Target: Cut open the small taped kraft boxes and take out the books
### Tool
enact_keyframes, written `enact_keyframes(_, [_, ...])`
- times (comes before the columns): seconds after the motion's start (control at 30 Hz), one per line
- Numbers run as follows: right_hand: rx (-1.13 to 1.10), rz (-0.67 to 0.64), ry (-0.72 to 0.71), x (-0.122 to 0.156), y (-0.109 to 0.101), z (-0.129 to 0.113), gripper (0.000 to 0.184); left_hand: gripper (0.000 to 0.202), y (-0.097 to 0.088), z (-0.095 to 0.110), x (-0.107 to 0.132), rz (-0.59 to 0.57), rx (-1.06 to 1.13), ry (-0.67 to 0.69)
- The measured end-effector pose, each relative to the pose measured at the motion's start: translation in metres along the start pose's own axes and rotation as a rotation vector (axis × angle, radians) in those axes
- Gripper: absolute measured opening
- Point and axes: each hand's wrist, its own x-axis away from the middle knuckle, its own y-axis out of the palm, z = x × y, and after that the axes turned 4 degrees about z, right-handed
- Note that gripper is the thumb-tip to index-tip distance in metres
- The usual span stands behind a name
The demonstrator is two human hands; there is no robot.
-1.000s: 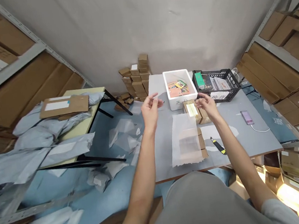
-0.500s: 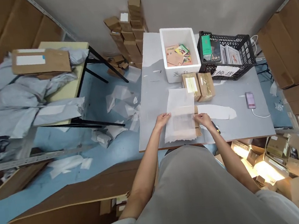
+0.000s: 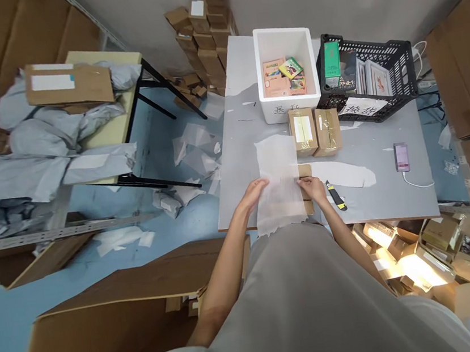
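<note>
A thin, translucent white packing sheet [image 3: 277,165] with ragged ends stretches between my two hands at the table's near edge. My left hand [image 3: 255,190] pinches its left edge. At the right edge, the fingers of my right hand [image 3: 312,188] are closed on it. Brown cardboard [image 3: 304,171] shows under the sheet's right side, beside my right hand; the rest of it is covered. A box cutter [image 3: 336,196] with a yellow-and-black handle lies to the right of that hand. Behind it a white strip of paper or film [image 3: 348,175] lies flat.
Two taped cartons [image 3: 316,132] stand before a white foam box [image 3: 290,103] of booklets and a black crate [image 3: 381,109] of books. A phone [image 3: 402,156] charges at right. Wrapped parcels cover the left table [image 3: 131,97]. Open cardboard boxes [image 3: 426,267] crowd the floor.
The sheet and my right hand have shifted slightly left across the cardboard. The box cutter, mostly behind my right arm before, is now in full view. The camera view has shifted a little.
</note>
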Motion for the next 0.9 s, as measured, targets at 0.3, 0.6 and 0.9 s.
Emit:
enact_keyframes(0.3, [-0.748, -0.161, -0.039, 0.021, -0.031, -0.006, 0.060, 0.028, 0.014, 0.024, 0.016, 0.096, 0.122, 0.155])
enact_keyframes(0.6, [-0.407, 0.266, -0.528, 0.056, -0.083, -0.010, 0.048, 0.043, 0.014, 0.038, 0.039, 0.386, -0.197, 0.539])
enact_keyframes(0.9, [-0.493, 0.092, -0.870, 0.101, -0.122, -0.049, 0.054, 0.055, 0.014, 0.078, 0.092, 0.131, -0.122, 0.706])
